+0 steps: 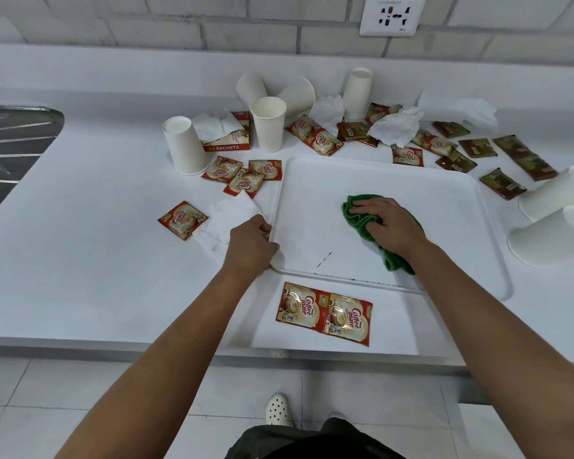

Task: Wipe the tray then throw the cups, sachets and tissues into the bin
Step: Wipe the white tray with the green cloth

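Observation:
A white tray (pixel 411 180) lies on the white counter. My right hand (pixel 388 223) presses a green cloth (pixel 357 212) flat onto the tray's middle. My left hand (pixel 252 241) grips the tray's left rim. Several white paper cups stand or lie around: one upright (pixel 268 124), one upside down (pixel 184 145), two lying at the right (pixel 557 190). Red Coffee mate sachets (pixel 325 313) lie in front of the tray and to its left (pixel 183 219). Crumpled tissues (pixel 395 125) sit behind the tray, and another tissue (pixel 226 217) lies beside my left hand.
A sachet box (pixel 227 140) stands behind the upside-down cup. Brown sachets (pixel 524 157) are scattered at the back right. A metal sink drainer (pixel 10 140) is at the far left. A wall socket (pixel 391 14) is above. No bin is in view.

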`<state>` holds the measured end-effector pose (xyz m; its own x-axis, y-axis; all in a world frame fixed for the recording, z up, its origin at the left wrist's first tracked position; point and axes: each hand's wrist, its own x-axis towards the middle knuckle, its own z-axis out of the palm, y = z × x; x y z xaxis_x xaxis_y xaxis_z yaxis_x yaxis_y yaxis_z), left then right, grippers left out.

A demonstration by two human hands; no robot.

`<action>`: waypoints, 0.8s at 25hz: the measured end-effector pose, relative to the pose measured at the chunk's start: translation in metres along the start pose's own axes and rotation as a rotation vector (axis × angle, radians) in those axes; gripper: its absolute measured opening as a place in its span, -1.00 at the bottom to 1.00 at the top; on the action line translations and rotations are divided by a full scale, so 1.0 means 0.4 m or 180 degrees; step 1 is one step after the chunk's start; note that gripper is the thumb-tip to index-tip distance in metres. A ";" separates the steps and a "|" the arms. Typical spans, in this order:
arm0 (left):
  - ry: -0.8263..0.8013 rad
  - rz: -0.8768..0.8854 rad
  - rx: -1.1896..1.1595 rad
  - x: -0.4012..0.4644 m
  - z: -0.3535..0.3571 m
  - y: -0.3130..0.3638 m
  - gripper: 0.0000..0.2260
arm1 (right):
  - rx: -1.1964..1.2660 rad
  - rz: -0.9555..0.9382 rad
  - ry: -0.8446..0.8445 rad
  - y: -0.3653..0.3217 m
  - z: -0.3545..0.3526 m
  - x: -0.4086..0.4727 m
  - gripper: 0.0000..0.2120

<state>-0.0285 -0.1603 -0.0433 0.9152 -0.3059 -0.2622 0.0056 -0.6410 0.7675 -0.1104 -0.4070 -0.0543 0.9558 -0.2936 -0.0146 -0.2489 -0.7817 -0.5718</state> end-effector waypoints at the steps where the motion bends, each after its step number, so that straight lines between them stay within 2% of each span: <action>1: 0.0009 -0.0018 0.0005 -0.001 0.000 0.002 -0.76 | 0.0022 0.0015 0.0011 -0.006 0.003 0.000 -0.57; 3: 0.0023 -0.0059 0.0001 -0.002 0.001 0.006 -0.76 | 0.0032 -0.0066 -0.0070 -0.027 0.012 0.001 -0.57; 11: 0.0167 -0.0236 0.0080 -0.009 0.008 0.017 -0.74 | -0.0039 -0.0833 -0.1014 -0.135 0.068 -0.027 -0.52; 15: 0.0336 -0.0319 0.0135 -0.021 0.016 0.017 -0.72 | 0.0057 -0.0966 -0.1402 -0.173 0.072 -0.025 -0.53; 17: 0.0409 -0.0345 0.0290 -0.032 0.019 0.026 -0.71 | 0.0458 -0.0818 -0.1316 -0.162 0.054 -0.032 -0.53; 20: 0.0534 -0.0205 0.1655 -0.057 0.031 0.057 -0.66 | 0.0782 -0.0535 -0.0439 -0.088 0.000 -0.053 -0.55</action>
<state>-0.0542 -0.1768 -0.0273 0.9716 -0.1652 -0.1696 -0.0970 -0.9311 0.3517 -0.1217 -0.3732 -0.0340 0.9967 -0.0814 -0.0045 -0.0566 -0.6518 -0.7562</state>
